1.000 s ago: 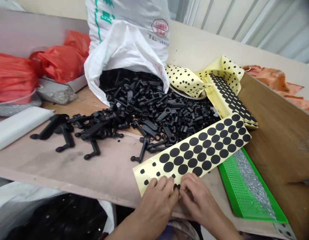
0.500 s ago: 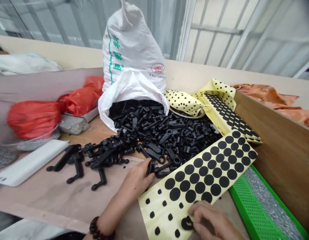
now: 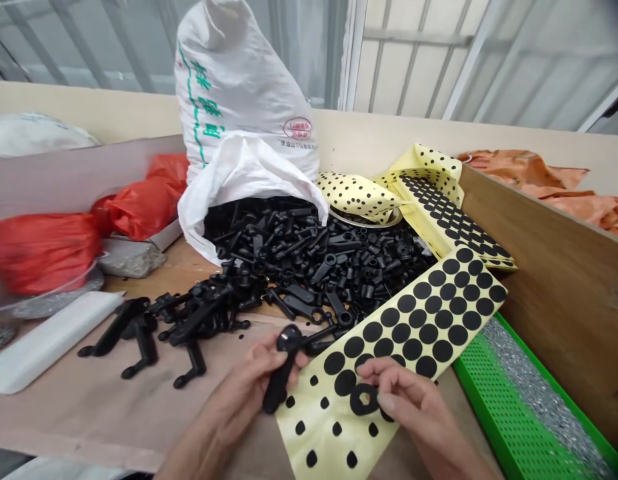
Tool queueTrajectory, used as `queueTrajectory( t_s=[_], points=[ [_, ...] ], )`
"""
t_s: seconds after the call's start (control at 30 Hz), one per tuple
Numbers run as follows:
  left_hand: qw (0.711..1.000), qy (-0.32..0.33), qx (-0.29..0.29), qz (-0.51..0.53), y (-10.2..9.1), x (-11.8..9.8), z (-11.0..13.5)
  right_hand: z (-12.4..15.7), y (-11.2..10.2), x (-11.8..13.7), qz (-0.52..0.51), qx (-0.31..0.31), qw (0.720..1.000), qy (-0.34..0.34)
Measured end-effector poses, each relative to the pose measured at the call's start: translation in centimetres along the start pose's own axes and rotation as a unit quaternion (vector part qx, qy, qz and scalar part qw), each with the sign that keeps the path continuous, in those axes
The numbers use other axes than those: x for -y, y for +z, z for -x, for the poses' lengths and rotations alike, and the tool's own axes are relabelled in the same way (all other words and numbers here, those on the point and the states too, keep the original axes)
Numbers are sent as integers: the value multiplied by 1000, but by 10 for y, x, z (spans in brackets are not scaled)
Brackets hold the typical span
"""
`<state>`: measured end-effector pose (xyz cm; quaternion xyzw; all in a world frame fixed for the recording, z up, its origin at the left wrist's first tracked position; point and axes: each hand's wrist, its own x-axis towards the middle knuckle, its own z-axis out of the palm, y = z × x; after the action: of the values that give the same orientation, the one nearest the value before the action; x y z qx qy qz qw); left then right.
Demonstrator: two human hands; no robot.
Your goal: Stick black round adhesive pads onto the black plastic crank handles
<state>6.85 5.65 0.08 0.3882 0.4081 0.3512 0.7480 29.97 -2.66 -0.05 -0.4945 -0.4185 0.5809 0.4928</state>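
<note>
My left hand (image 3: 243, 377) grips a black plastic crank handle (image 3: 275, 387), its round hub up and its arm slanting down. Between the thumb and fingers of my right hand (image 3: 413, 403) is a black ring-shaped sticker (image 3: 357, 401) with a hole in its middle. That ring hangs just above a yellow backing sheet (image 3: 331, 455). Rows of round black stickers cover the sheet's far part, while only small black dots remain on its near end. Beyond my left hand, a heap of loose black crank parts (image 3: 333, 267) spills from a white woven sack (image 3: 259, 100).
Several black crank handles (image 3: 201, 320) lie piled at left, near a white strip (image 3: 53, 340) and red bags (image 3: 43, 250). More sticker sheets (image 3: 446, 213) rest at the back right. A green basket (image 3: 493, 393) with small metal pieces stands by a wooden side board (image 3: 549, 273).
My left hand has come back from the heap's edge with a crank handle. My right hand has risen slightly, lifting the ring sticker off the sheet. The view has shifted a little.
</note>
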Motion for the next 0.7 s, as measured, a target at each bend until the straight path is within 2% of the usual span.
queueTrajectory(
  t_s=[0.1,0.3,0.5,0.7],
  points=[
    [998,-38,47,-21,22,12,6,-2,1,3,-24,-1,1000,10],
    [990,-49,68,-112,48,24,10,0,1,0,-47,14,999,17],
    [978,-29,102,-179,53,22,9,-1,3,-2,-14,21,1000,4],
    [973,-45,89,-210,50,21,11,-4,3,1,20,12,1000,15]
  ],
)
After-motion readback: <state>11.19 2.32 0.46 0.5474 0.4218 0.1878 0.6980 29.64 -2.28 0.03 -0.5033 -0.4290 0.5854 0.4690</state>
